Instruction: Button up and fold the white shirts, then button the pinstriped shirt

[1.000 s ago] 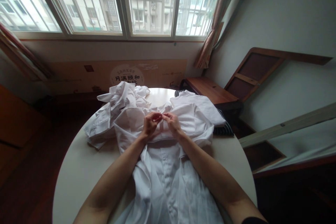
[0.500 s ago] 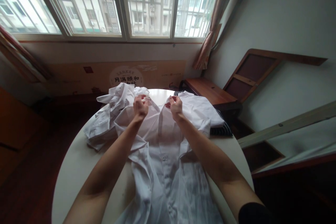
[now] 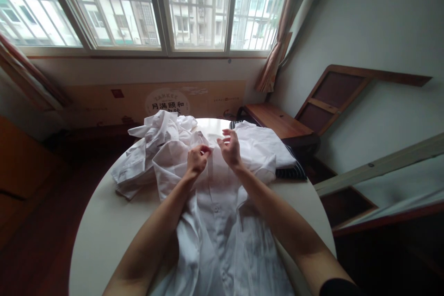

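Observation:
A white buttoned shirt lies spread down the middle of a round white table, its collar end away from me. My left hand pinches the shirt's front edge near the collar. Just to the right, my right hand is raised over the collar area with its fingers apart and nothing visible between them. A crumpled white garment is heaped at the table's far left. On the far right sits a folded white garment on top of a dark striped cloth.
Beyond the table are a barred window and a printed orange board below it. A brown wooden bench stands at the back right, with a wooden frame leaning by the wall. Curtains hang at both sides.
My left hand has moved right and nearer to me, bringing the collar edge inward. My right hand has let go of the cloth and its fingers have spread.

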`<action>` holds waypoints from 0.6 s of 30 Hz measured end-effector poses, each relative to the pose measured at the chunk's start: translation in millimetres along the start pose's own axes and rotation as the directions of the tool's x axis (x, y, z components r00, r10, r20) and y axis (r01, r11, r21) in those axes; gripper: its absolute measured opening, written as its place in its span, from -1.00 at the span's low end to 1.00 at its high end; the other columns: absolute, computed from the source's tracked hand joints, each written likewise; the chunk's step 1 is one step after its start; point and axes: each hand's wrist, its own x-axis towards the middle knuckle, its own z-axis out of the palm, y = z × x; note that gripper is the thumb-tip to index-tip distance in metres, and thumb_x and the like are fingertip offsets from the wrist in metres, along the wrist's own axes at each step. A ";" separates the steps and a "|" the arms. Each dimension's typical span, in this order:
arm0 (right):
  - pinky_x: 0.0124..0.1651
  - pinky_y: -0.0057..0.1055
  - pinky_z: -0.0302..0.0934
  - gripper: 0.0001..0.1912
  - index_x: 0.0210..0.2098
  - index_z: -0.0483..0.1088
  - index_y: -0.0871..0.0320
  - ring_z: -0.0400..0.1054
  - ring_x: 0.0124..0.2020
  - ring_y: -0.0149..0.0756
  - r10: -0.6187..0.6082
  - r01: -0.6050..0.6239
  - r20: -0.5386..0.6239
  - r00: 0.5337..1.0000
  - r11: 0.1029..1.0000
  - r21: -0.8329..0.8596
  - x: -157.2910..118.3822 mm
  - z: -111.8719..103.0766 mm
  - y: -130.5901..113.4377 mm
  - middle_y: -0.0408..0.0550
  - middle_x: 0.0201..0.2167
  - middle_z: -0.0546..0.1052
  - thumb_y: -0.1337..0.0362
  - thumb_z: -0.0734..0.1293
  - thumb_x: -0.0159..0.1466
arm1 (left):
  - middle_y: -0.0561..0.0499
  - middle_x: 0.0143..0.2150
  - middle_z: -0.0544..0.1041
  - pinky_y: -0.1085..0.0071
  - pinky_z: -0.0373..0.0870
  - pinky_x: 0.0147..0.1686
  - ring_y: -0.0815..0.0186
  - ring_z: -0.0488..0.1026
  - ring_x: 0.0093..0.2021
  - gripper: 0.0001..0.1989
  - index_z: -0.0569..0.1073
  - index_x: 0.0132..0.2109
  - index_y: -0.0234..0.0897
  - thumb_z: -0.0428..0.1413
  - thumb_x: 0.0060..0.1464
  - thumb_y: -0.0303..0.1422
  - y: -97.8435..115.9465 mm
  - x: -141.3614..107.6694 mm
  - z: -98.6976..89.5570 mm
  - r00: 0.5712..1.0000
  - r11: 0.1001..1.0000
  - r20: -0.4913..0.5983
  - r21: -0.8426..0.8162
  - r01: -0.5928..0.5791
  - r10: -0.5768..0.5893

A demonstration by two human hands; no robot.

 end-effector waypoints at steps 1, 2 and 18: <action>-0.36 -0.41 0.25 -0.77 -0.21 0.34 0.16 0.29 -0.43 -0.38 -0.042 0.045 0.036 0.998 0.995 -0.084 -8.9 -2.8 -0.1 -0.04 -0.26 0.43 0.27 0.32 0.12 | 0.00 -0.41 0.56 0.44 0.32 -0.37 0.34 0.44 -0.44 -0.91 0.52 -0.36 -0.28 0.12 -0.04 -0.41 -1.7 -0.1 0.1 1.000 0.999 0.008 -0.047 0.008 -0.007; -0.35 -0.40 0.24 -0.83 -0.26 0.38 0.17 0.28 -0.45 -0.38 -0.068 0.081 0.089 0.994 0.986 -0.148 -17.3 -4.9 0.0 -0.05 -0.32 0.44 0.29 0.31 0.13 | -0.01 -0.42 0.56 0.44 0.32 -0.37 0.34 0.44 -0.44 -0.91 0.52 -0.37 -0.29 0.13 -0.05 -0.40 -3.5 -0.3 0.4 1.000 0.996 0.017 -0.093 0.009 -0.008; -0.31 -0.39 0.18 -0.89 -0.38 0.42 0.17 0.31 -0.43 -0.33 0.009 0.056 0.228 0.974 0.958 -0.280 -36.6 -2.9 10.2 -0.06 -0.40 0.48 0.29 0.26 0.18 | -0.02 -0.44 0.54 0.44 0.35 -0.38 0.34 0.44 -0.43 -0.80 0.50 -0.41 -0.31 0.18 -0.14 -0.24 -24.4 4.9 4.4 0.987 0.922 0.159 -0.383 0.048 0.014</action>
